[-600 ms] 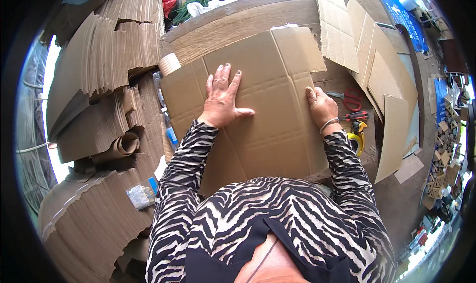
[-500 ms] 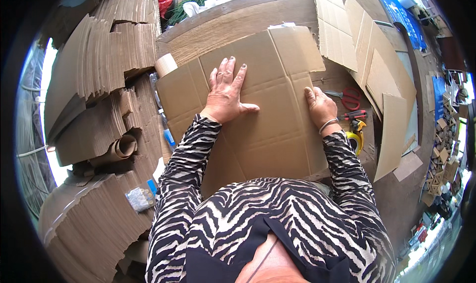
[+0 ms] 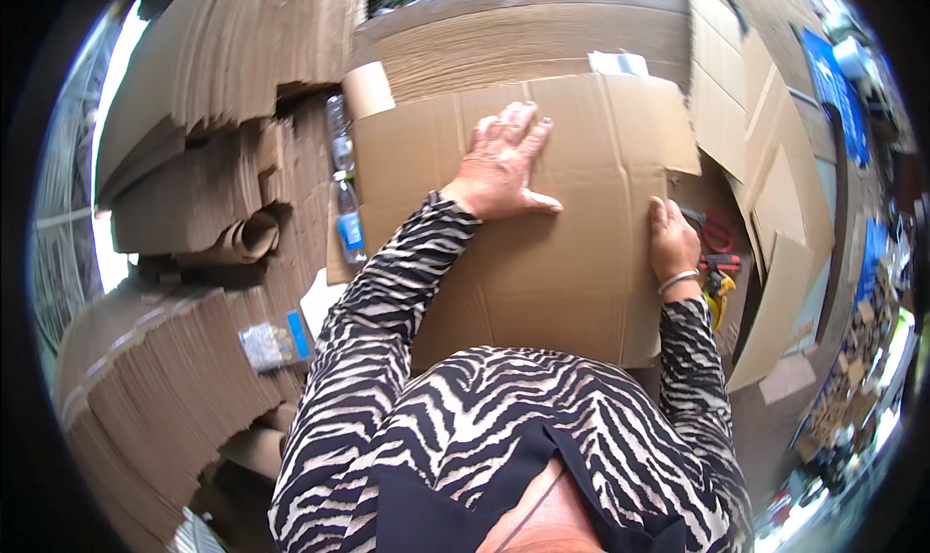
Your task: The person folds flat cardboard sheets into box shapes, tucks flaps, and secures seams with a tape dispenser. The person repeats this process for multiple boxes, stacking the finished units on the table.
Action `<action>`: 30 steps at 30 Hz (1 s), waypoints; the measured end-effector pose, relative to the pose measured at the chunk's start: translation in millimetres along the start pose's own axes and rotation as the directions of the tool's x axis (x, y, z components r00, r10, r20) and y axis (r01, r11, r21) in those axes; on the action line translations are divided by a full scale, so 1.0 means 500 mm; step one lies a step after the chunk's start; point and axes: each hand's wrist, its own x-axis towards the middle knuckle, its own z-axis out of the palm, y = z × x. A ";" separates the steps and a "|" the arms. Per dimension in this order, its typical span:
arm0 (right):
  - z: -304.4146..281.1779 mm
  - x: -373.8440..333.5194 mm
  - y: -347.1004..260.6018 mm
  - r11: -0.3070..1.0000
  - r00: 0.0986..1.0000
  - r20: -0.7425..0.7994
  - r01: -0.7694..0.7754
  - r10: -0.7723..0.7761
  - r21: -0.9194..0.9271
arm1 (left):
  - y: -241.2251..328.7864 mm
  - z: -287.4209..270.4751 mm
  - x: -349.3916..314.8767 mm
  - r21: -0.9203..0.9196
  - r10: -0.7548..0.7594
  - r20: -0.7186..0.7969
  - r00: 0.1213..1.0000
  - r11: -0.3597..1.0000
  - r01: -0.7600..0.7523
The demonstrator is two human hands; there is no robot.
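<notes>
A large creased sheet of brown cardboard [image 3: 572, 233] lies flat in front of me, with a notch cut at its upper right. My left hand [image 3: 502, 170] rests palm down on its upper middle, fingers stretched and thumb out to the right. At the right edge, below the notch, my right hand [image 3: 675, 241] grips the sheet, thumb side on top; its other fingers are hidden. Just beyond that hand lie red-handled scissors [image 3: 717, 231], a red-and-black tool [image 3: 722, 262] and a yellow tape dispenser [image 3: 719, 287], partly covered by my hand and wrist.
Stacks of cut cardboard [image 3: 203, 185] fill the left side. Plastic bottles [image 3: 349, 219] and a pale roll [image 3: 369, 88] sit by the sheet's left edge. More cardboard pieces [image 3: 775, 195] lean at the right. A clear bag of small parts [image 3: 263, 345] lies at lower left.
My view has swung, so the scene sits farther right and straighter. The sheet and my right hand are slightly closer to the scissors, covering more of the tools. Both hands keep their places on the sheet.
</notes>
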 end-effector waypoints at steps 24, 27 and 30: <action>0.006 0.009 -0.005 0.991 0.982 0.150 -0.127 0.118 0.053 | 0.151 -0.002 -0.095 0.045 -0.119 0.262 0.958 0.993 0.111; -0.002 0.015 -0.004 0.987 0.982 0.161 -0.120 0.103 0.105 | 0.171 -0.010 -0.078 0.097 -0.162 0.302 0.940 0.986 0.138; 0.001 0.009 -0.008 0.977 0.985 0.129 -0.136 0.115 0.163 | 0.187 -0.024 -0.066 0.183 -0.219 0.360 0.907 0.970 0.162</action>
